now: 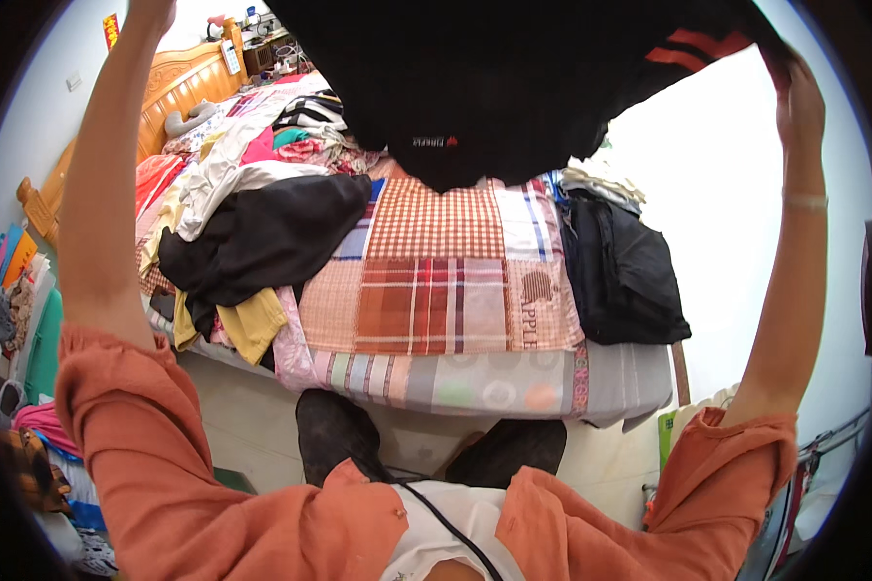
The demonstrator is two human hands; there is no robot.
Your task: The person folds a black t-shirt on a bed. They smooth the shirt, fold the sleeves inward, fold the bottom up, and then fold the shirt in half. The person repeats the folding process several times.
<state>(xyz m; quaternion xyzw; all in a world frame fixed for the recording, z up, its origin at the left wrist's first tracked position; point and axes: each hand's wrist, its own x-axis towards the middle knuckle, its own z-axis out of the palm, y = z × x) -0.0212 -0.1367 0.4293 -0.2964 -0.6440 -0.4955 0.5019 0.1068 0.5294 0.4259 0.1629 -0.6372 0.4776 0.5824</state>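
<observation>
A black garment point(494, 87) with red stripes near one edge and a small print hangs spread across the top of the view, above the bed. My right hand point(801, 98), raised at the upper right, grips its striped corner. At the upper left my left arm is raised too. Only the base of my left hand point(152, 11) shows at the frame's edge, its fingers cut off. Below the garment lies a checked patchwork bed cover point(436, 290). A crumpled black cloth point(269, 240) rests on the bed's left side. Folded black clothes point(625, 276) are stacked on the right.
Mixed loose clothes point(225, 181) heap up towards the carved wooden headboard point(189, 80). A grey neck pillow point(189, 118) lies beside it. Yellow cloth point(254, 323) hangs at the bed's near edge. Bags and cloth items point(29, 348) crowd the left; a metal rack point(828, 443) stands right.
</observation>
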